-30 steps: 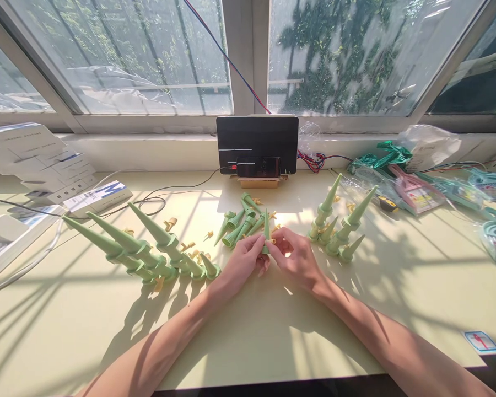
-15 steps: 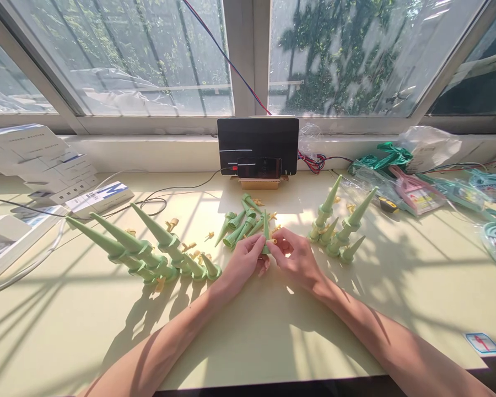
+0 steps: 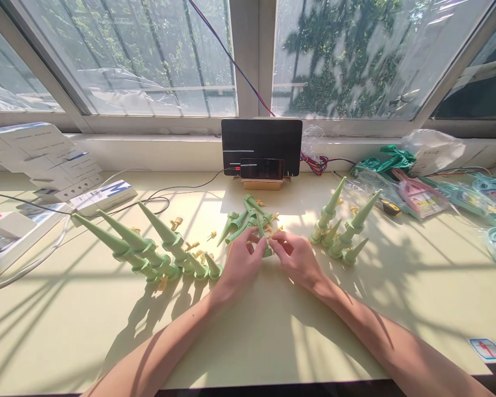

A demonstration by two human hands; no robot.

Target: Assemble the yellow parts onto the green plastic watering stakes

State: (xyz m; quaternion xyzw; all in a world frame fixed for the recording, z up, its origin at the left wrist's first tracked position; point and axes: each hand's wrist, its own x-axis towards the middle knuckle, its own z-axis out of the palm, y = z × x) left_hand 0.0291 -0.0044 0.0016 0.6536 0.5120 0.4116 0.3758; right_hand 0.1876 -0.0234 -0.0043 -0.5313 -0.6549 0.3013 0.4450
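Note:
My left hand point(image 3: 244, 253) is closed around a green plastic watering spike point(image 3: 266, 249), whose pointed tip rises above the fingers. Just to its right, my right hand point(image 3: 295, 253) is in a pinch close to the spike; what sits between its fingertips is too small to make out. Behind my hands lies a pile of loose green spike parts point(image 3: 236, 220), with small yellow valves point(image 3: 276, 216) around it. A group of upright spikes point(image 3: 173, 248) stands to the left, and a smaller group point(image 3: 347, 234) stands to the right.
A black tablet point(image 3: 261, 140) with a phone point(image 3: 262, 169) before it stands at the back on a cardboard stand. White boxes point(image 3: 62, 160) and a power strip point(image 3: 8, 242) with cables are at left. Bagged pink and green items point(image 3: 424, 193) lie at right. A sticker point(image 3: 486, 348) marks the front right.
My right fingers have drawn slightly away from the spike. The yellow valve seen by them earlier no longer shows plainly. My left hand has turned, tilting the spike a little left.

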